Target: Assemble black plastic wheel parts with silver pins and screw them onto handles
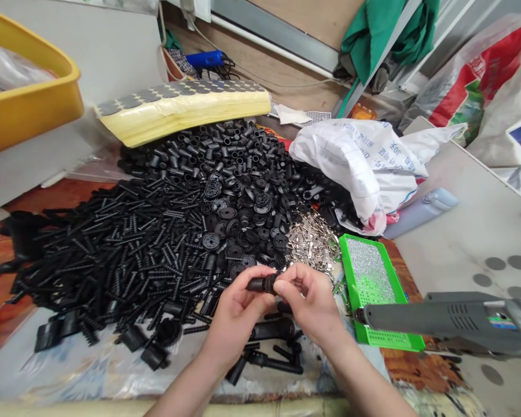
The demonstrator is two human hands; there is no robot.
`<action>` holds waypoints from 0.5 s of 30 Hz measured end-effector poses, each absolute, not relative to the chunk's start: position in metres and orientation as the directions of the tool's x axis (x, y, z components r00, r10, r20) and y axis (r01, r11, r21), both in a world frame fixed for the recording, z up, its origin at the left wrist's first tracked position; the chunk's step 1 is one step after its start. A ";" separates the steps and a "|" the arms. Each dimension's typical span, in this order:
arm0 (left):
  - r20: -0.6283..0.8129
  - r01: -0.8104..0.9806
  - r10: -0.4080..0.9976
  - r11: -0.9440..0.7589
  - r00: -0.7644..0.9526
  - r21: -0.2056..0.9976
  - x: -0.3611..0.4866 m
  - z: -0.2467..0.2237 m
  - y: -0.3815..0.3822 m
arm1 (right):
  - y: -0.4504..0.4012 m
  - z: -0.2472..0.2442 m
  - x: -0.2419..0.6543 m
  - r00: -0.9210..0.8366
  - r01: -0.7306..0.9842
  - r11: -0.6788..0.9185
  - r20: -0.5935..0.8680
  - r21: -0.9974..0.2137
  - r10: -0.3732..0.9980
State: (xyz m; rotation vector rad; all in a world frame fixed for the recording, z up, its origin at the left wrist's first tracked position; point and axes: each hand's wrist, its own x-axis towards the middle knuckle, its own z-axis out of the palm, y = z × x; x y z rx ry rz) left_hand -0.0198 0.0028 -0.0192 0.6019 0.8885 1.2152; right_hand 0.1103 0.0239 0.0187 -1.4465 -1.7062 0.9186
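Between my two hands, over the front of the pile, is a small black cylindrical plastic part (260, 284) with a wider ringed end. My left hand (238, 301) is closed round its plain end. Thumb and fingers of my right hand (308, 295) pinch the ringed end; any smaller piece there is hidden by the fingertips. Just below the hands lie more black plastic parts (273, 329), some long with a rounded head. Behind them spreads a heap of black threaded rods (134, 237), round black discs (228, 214) and short black tubes (226, 142).
Small metal clips (312, 240) lie right of the heap, beside a green tray (388, 255) of tiny silver pieces. A grey power screwdriver (434, 318) juts over that tray from the right. Yellow sticker sheets (186, 113), a white sack (360, 156) and a yellow bin (35, 110) stand behind.
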 end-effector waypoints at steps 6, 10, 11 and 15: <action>-0.284 -0.619 0.948 0.311 0.146 0.721 -0.019 -0.017 0.004 | 0.026 0.024 0.113 -0.305 0.590 0.436 0.313 -0.679 0.899; -0.290 -0.633 0.946 0.315 0.146 0.707 -0.020 -0.016 0.005 | 0.027 0.023 0.112 -0.310 0.583 0.436 0.309 -0.686 0.899; -0.291 -0.640 0.946 0.313 0.144 0.702 -0.021 -0.015 0.005 | 0.028 0.023 0.111 -0.298 0.570 0.419 0.297 -0.707 0.907; -0.283 -0.675 0.945 0.318 0.166 0.665 -0.022 -0.015 0.005 | 0.028 0.023 0.110 -0.209 0.473 0.310 0.236 -0.825 0.949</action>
